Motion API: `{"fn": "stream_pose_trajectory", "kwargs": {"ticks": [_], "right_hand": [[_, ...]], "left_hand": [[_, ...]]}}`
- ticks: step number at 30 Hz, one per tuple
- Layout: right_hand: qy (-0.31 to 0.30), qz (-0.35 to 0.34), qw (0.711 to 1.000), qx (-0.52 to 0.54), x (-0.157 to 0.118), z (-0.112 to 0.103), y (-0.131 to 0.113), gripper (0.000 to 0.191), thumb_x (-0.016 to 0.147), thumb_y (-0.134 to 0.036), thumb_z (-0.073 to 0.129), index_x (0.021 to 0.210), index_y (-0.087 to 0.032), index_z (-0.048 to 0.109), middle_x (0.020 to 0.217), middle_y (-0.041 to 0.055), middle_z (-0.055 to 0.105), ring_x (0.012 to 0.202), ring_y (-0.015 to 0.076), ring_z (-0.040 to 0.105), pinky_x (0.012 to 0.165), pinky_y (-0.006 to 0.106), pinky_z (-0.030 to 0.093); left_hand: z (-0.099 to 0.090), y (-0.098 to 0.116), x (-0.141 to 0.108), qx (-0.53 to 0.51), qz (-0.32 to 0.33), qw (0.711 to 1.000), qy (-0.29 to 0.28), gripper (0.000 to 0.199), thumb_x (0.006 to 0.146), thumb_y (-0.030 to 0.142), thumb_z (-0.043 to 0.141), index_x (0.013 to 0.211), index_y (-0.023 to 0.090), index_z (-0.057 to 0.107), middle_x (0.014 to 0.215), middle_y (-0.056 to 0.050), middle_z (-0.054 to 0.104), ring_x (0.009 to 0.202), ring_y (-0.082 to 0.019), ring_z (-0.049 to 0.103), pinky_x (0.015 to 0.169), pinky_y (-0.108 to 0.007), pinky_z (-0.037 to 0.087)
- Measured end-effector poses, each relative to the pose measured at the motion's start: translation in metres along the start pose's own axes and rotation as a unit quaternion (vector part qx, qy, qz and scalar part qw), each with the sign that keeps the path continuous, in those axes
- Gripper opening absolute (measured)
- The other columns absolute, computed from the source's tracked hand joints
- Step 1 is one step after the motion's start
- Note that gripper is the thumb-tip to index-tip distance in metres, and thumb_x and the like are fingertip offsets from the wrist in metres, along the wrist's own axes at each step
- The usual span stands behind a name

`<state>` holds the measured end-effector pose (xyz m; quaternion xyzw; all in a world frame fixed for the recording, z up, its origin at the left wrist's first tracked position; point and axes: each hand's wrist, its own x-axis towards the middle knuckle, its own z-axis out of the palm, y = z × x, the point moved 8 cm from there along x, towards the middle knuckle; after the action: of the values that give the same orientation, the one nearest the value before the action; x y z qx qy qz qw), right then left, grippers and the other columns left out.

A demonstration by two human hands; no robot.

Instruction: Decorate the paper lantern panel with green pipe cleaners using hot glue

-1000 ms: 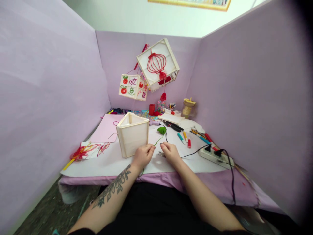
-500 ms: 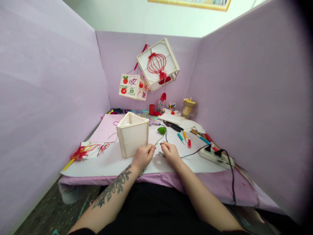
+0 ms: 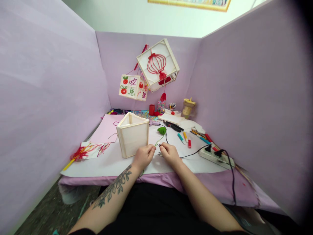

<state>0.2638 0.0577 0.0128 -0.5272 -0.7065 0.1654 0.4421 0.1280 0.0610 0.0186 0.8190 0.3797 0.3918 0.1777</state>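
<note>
My left hand (image 3: 143, 157) is closed in a pinch on a green string (image 3: 158, 141), which runs back toward a green yarn ball (image 3: 161, 131). Just to its right, my right hand (image 3: 170, 153) grips a small dark thing with a bright white tip (image 3: 159, 144); most of it is hidden in the fingers. That tip is close to the string by my left fingertips; whether they touch, I cannot tell. Beside my left hand stands a triangular lantern frame (image 3: 134, 138) with white panels and an open top. A grey metal tool (image 3: 160, 154) shows partly beneath my right hand.
On the right are a power strip (image 3: 216, 158) with black cords and several markers (image 3: 181, 138). Black-handled pliers (image 3: 174, 126) and a glue gun (image 3: 154, 123) lie farther back. Finished lanterns (image 3: 157, 63) hang above. Red and yellow yarn (image 3: 81, 152) lies at left.
My right hand has moved slightly left, bringing the bright-tipped thing closer to the green string. My left hand and the lantern frame have hardly moved.
</note>
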Motion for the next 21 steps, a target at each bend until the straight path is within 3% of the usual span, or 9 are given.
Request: {"fn": "stream_pose_trajectory", "kwargs": {"ticks": [10, 14, 18, 21], "right_hand": [[0.010, -0.016, 0.999, 0.027, 0.000, -0.003, -0.003, 0.032, 0.086, -0.038, 0.048, 0.060, -0.021, 0.044, 0.054, -0.0030, 0.044, 0.054, 0.0132, 0.043, 0.055, 0.026, 0.028], [0.043, -0.034, 0.996, 0.075, -0.002, -0.012, -0.002, 0.032, 0.090, -0.045, 0.041, 0.073, -0.020, 0.051, 0.061, -0.0020, 0.048, 0.056, 0.0138, 0.045, 0.057, 0.027, 0.033], [0.109, -0.031, 0.986, 0.121, -0.007, -0.028, 0.007, 0.028, 0.094, -0.041, 0.035, 0.088, -0.020, 0.052, 0.065, -0.0028, 0.044, 0.058, 0.0141, 0.041, 0.058, 0.028, 0.034], [0.147, -0.020, 0.978, 0.150, -0.011, -0.035, 0.015, 0.025, 0.095, -0.038, 0.037, 0.083, -0.021, 0.051, 0.064, -0.0037, 0.040, 0.056, 0.0137, 0.037, 0.055, 0.028, 0.031]], "left_hand": [[-0.001, 0.001, 0.000, -0.001, 0.000, 1.000, -0.001, 0.032, 0.097, 0.035, 0.040, 0.087, 0.018, 0.065, 0.081, -0.006, 0.070, 0.077, -0.018, 0.066, 0.072, -0.027, 0.045], [-0.004, -0.002, 0.001, -0.009, 0.001, 1.000, 0.020, 0.030, 0.096, 0.034, 0.041, 0.088, 0.018, 0.066, 0.079, -0.005, 0.070, 0.074, -0.017, 0.066, 0.069, -0.026, 0.046], [-0.023, 0.011, -0.003, -0.049, 0.003, 0.994, 0.093, 0.028, 0.095, 0.032, 0.044, 0.086, 0.017, 0.067, 0.074, -0.004, 0.069, 0.068, -0.015, 0.065, 0.064, -0.024, 0.046], [-0.050, 0.043, -0.014, -0.091, -0.001, 0.985, 0.148, 0.028, 0.095, 0.029, 0.045, 0.083, 0.017, 0.067, 0.062, 0.000, 0.064, 0.055, -0.011, 0.059, 0.055, -0.021, 0.043]]}}
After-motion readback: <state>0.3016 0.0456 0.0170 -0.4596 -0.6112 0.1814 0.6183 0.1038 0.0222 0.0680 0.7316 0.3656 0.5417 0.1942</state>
